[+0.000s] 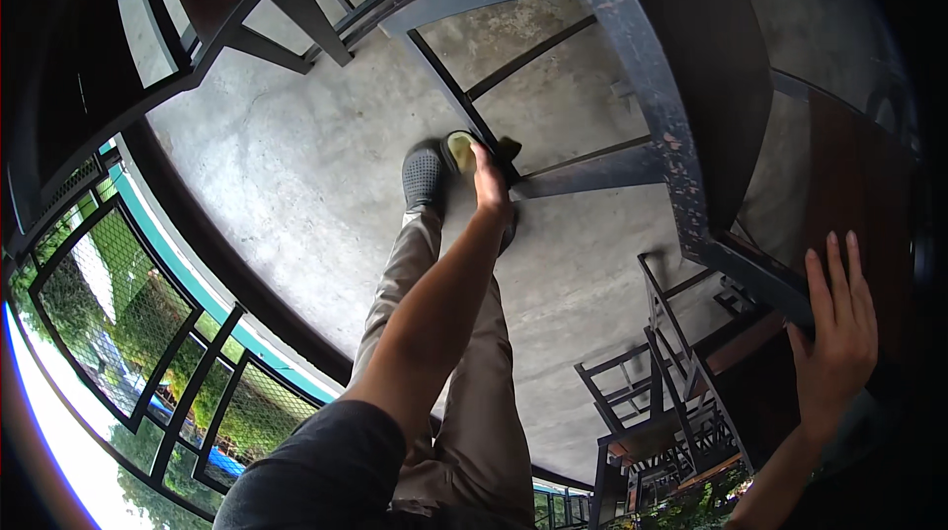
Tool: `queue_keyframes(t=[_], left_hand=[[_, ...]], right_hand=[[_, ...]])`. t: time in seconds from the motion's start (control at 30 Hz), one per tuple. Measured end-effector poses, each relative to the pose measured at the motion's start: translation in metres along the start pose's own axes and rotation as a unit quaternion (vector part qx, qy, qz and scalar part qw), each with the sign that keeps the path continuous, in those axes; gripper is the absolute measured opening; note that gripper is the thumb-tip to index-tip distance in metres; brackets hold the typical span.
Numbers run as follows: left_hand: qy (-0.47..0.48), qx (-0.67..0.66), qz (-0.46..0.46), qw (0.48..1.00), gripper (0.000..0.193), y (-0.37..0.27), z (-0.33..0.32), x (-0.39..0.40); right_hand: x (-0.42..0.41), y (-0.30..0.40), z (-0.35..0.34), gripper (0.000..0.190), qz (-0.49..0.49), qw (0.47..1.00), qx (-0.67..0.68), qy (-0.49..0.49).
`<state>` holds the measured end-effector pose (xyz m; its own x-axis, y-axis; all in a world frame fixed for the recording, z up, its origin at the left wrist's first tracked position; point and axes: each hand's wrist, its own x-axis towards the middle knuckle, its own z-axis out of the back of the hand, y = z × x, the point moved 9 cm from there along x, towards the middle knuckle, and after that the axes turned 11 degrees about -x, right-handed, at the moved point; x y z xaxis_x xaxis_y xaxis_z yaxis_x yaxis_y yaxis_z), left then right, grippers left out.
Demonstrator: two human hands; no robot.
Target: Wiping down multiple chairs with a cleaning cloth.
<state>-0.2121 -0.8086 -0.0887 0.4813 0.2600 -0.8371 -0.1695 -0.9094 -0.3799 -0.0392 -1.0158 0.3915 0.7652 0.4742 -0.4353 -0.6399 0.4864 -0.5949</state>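
Observation:
My left hand (490, 178) is at a dark wooden rail (474, 119) of a piece of furniture, beside my black perforated clogs (424, 173). It presses a yellow-green item (462, 151), which looks like a cloth, against the rail; blur and the hand hide part of it. The rail joins a worn, dark-painted wooden frame (670, 152) with chipped paint. My right hand (837, 330) lies with its fingers extended against the dark wooden edge and reddish-brown panel (840, 182) at the right. It grips nothing that I can see.
Other dark wooden furniture (289, 0) stands at the upper left. Stacked wooden chairs or stools (652, 382) are at the lower right. A mesh railing (111, 308) runs along the left beyond a teal-edged ledge (159, 226). Under my feet is a concrete floor (281, 159).

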Motion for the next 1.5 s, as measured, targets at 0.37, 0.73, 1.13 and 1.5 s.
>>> queue_keyframes(t=[0.37, 0.73, 1.13, 1.5], left_hand=[[-0.006, -0.023, -0.232, 0.972, 0.097, -0.203, -0.062, 0.128], [-0.125, 0.27, -0.261, 0.918, 0.039, -0.13, -0.004, 0.073], [0.044, 0.065, -0.395, 0.915, 0.053, -0.2, -0.16, -0.003], [0.279, 0.339, -0.489, 0.754, 0.068, -0.114, -0.262, -0.224]], right_hand=[[-0.002, 0.001, -0.005, 0.073, -0.005, 0.999, 0.006, 0.031], [0.001, 0.006, 0.005, 0.074, 0.0, 1.0, 0.028, 0.01], [0.009, 0.003, 0.012, 0.05, -0.001, 1.0, 0.025, -0.011], [0.001, -0.003, 0.003, 0.068, -0.001, 0.999, 0.039, -0.021]])
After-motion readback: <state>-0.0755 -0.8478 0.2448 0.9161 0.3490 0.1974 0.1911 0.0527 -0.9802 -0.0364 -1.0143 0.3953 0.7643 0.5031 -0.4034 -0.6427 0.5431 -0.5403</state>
